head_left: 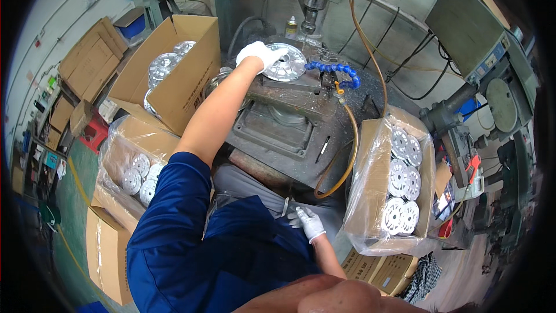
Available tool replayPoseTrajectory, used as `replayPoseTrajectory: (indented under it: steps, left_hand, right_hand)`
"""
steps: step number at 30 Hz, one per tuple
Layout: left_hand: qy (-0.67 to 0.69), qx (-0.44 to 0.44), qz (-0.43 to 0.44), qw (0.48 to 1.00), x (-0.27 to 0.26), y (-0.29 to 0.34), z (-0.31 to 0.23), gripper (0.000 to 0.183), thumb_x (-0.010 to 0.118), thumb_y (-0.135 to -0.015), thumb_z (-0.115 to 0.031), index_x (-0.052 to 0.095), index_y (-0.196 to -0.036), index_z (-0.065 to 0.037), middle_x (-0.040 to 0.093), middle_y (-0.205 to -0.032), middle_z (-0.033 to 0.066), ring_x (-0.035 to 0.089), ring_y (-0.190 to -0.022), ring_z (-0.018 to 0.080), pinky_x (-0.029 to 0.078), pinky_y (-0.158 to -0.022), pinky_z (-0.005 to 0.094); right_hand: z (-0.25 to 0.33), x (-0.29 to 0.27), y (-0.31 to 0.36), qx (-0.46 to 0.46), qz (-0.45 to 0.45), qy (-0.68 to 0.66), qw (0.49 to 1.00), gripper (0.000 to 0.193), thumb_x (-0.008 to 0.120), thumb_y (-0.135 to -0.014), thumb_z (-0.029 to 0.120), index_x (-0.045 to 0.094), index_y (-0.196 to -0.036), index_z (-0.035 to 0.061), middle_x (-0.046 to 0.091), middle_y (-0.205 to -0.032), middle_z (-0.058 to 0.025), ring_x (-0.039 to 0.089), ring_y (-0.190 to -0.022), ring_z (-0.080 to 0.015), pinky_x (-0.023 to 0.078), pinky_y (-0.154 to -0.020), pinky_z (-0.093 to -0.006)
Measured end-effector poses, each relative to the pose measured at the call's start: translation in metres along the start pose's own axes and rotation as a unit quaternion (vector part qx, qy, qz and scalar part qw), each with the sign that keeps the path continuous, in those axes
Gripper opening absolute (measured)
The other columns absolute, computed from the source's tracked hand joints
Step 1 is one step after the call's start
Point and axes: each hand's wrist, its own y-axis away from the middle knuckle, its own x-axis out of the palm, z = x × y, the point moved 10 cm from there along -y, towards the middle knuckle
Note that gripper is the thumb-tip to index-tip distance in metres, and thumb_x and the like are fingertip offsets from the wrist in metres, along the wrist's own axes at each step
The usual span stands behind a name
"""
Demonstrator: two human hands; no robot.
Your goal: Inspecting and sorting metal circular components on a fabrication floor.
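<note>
My left hand (pixel 259 55), in a white glove, reaches forward to a round silver metal wheel-like disc (pixel 288 68) with holes. Its fingers close over the disc's left side. The disc lies on the metal fixture (pixel 284 92) of a drill press (pixel 313 11), below and in front of its spindle. A blue segmented coolant hose (pixel 334 68) points at the disc's right edge. My right hand (pixel 308 222), also white-gloved, rests low by my lap with loosely bent fingers apart and no object visible in them. A pale strap-like piece (pixel 285 206) is near its fingertips.
Plastic-lined cartons of similar discs stand at the right (pixel 370 191) and left (pixel 110 182); a taller open carton (pixel 200 75) stands beyond the left one. A pen (pixel 322 148) lies on the machine table (pixel 278 159). An amber hose (pixel 354 133) loops down beside it.
</note>
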Motion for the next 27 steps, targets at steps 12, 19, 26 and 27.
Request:
replayPoseTrajectory:
  steps: [12,19,26,27]
  left_hand:
    - [0.057,0.027,-0.091,0.994,0.000,-0.012,0.014,0.083,0.053,-0.071,-0.070,0.062,-0.111,0.003,0.060,-0.114,0.0212,0.057,-0.109,0.0316,0.044,-0.093,0.0352]
    - [0.034,0.001,-0.012,0.999,0.014,-0.015,0.015,0.086,0.052,-0.071,-0.071,0.058,-0.117,0.002,0.058,-0.119,0.0206,0.056,-0.112,0.0312,0.043,-0.094,0.0348]
    - [0.022,-0.025,-0.013,0.999,0.005,-0.011,0.012,0.087,0.053,-0.071,-0.070,0.056,-0.121,0.000,0.055,-0.125,0.0194,0.053,-0.116,0.0305,0.041,-0.097,0.0353]
    - [0.023,-0.017,-0.027,0.999,0.006,-0.013,0.011,0.088,0.053,-0.071,-0.070,0.054,-0.123,0.000,0.054,-0.126,0.0192,0.052,-0.118,0.0302,0.040,-0.098,0.0352]
  right_hand:
    - [-0.008,0.000,-0.007,0.018,-0.009,0.033,0.999,0.029,0.054,-0.094,0.020,0.054,-0.114,-0.0003,0.066,-0.085,-0.0093,0.061,-0.065,-0.0139,0.050,-0.060,-0.0239]
    - [-0.016,-0.003,-0.011,0.029,-0.021,0.036,0.999,0.026,0.054,-0.094,0.020,0.055,-0.112,0.0010,0.066,-0.086,-0.0071,0.060,-0.065,-0.0127,0.049,-0.060,-0.0235]
    - [-0.003,-0.004,-0.006,0.009,-0.024,0.084,0.996,0.028,0.053,-0.094,0.019,0.055,-0.114,0.0000,0.068,-0.089,-0.0093,0.061,-0.068,-0.0127,0.050,-0.062,-0.0242]
    - [-0.003,-0.004,-0.007,0.009,-0.023,0.085,0.996,0.028,0.053,-0.094,0.019,0.055,-0.114,0.0000,0.068,-0.089,-0.0093,0.061,-0.068,-0.0127,0.050,-0.062,-0.0242]
